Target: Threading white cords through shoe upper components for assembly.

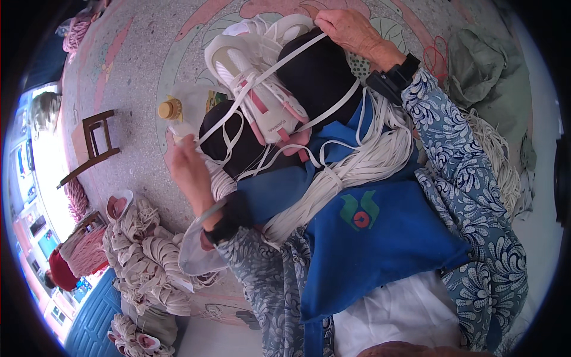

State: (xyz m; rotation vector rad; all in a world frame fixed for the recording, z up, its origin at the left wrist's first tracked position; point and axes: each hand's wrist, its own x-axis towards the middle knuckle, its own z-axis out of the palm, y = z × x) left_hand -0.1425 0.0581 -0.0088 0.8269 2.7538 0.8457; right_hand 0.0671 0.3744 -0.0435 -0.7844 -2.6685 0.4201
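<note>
A white sneaker with pink trim (259, 101) lies between my dark-clad knees, heel toward me. One flat white shoelace (285, 61) stretches taut across it, from upper right to lower left. My right hand (351, 33), fingers closed, grips that lace beyond my right knee. At the other side, my left hand (189, 169) is closed on the lace near my left knee, slightly blurred. More lace loops hang around the sneaker's heel. A thick bundle of white laces (363, 160) rests across my lap on the blue apron (386, 238), tied round at one spot.
More white shoes (291, 27) lie just beyond the sneaker. A yellow-capped bottle (170, 109) stands left of my knee, with a small wooden stool (95, 143) farther left. Coiled lace bundles (140, 250) pile at lower left. Grey-green cloth (476, 65) and loose laces (493, 152) lie at right.
</note>
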